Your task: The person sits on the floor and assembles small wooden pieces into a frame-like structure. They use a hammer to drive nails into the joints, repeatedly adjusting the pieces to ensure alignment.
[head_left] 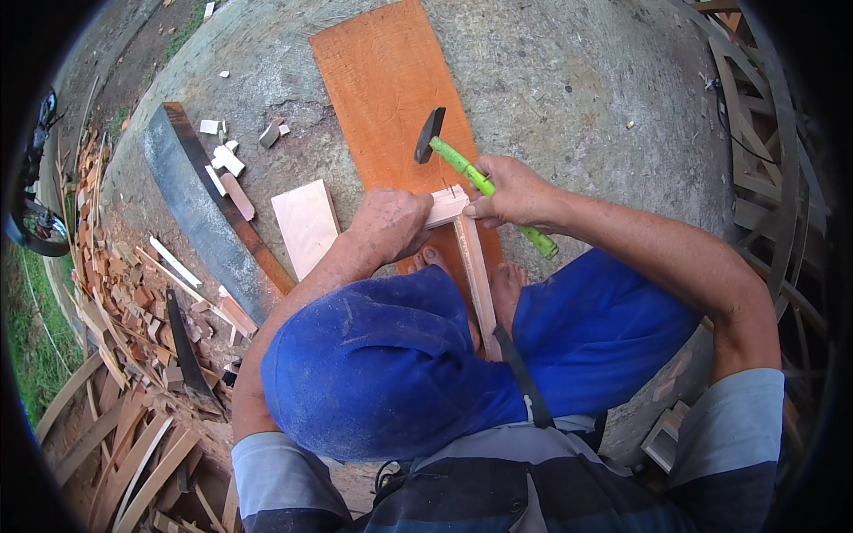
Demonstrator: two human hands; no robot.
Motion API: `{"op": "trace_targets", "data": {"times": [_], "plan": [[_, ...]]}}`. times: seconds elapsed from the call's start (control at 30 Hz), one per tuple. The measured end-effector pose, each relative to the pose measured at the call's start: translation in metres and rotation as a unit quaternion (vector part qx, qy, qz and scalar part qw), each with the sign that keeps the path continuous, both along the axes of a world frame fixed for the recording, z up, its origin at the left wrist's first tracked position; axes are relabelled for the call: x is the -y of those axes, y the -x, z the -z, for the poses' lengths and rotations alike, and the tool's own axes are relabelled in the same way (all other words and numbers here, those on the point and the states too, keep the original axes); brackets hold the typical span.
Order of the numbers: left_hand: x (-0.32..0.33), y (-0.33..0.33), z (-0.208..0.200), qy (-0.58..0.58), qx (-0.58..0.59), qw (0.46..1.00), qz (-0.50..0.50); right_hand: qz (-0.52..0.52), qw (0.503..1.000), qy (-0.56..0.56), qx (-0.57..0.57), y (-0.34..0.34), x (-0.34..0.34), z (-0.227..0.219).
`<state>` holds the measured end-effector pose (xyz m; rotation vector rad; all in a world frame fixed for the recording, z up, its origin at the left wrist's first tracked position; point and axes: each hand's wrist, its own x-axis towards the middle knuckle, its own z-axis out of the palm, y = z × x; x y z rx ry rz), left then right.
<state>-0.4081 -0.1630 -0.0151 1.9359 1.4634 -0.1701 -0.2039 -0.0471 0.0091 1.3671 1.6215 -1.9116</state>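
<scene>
1. Concrete floor (569, 71), grey, stained and gritty, spreads outdoors across most of the view, with grass (31, 329) at its edge towards nine o'clock.
2. Scrap wood (133, 306) lies heaped from seven to nine o'clock; slender curved timbers (786, 169) are stacked around three o'clock.
3. Blue trousers (382, 364) cover the seated person's bent knees below the centre.
4. Orange-brown board (386, 84) lies flat on the concrete, running from near twelve o'clock down under the work.
5. Curved block (209, 209), its broad face grey, sits between nine and ten o'clock, and a pale board (305, 226) lies nearer the centre on that side.
6. Wooden strip (475, 280), the long part of the work, is just right of the centre, between the bare feet (506, 289); its long axis runs from before twelve o'clock to between five and six.
7. Short wooden piece (447, 206) meets its upper end at a corner, pointing from eight towards two o'clock.
8. Hands: the left hand (391, 222) is closed over the short piece's lower-left end; the right hand (511, 191) is wrapped around a hammer, thumb beside the corner.
9. Hammer (458, 162) has its dark head towards half past ten and green handle towards half past four; marks on the handle are too small to read.
10. Thin nail (452, 191) stands up near the corner.
</scene>
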Motion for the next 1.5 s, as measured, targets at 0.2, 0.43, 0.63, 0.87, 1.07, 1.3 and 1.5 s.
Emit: {"op": "trace_targets", "data": {"times": [0.2, 0.43, 0.63, 0.87, 1.07, 1.3, 1.5], "plan": [[0.001, -0.001, 0.003, 0.001, -0.008, 1.000, 0.005, -0.176, 0.983, -0.055, 0.015, -0.001, -0.057, -0.038], [0.001, -0.001, -0.002, -0.015, 0.003, 1.000, -0.010, -0.366, 0.914, -0.174, -0.022, -0.015, -0.083, -0.057], [-0.003, -0.005, -0.003, 0.016, -0.002, 1.000, -0.016, 0.161, 0.981, 0.105, 0.029, -0.030, 0.011, -0.114], [-0.023, -0.015, 0.001, 0.008, 0.017, 0.999, 0.042, 0.455, 0.879, 0.142, -0.008, -0.063, 0.075, -0.097], [-0.023, -0.015, 0.003, 0.002, 0.009, 0.999, 0.050, 0.320, 0.925, 0.193, 0.068, -0.067, 0.092, -0.095], [-0.008, 0.003, 0.003, -0.014, 0.003, 0.999, 0.030, 0.274, 0.944, 0.175, 0.054, -0.060, 0.091, -0.090], [0.008, 0.015, 0.000, -0.006, -0.002, 1.000, 0.006, 0.232, 0.955, 0.165, 0.085, -0.054, 0.095, -0.080]]}}
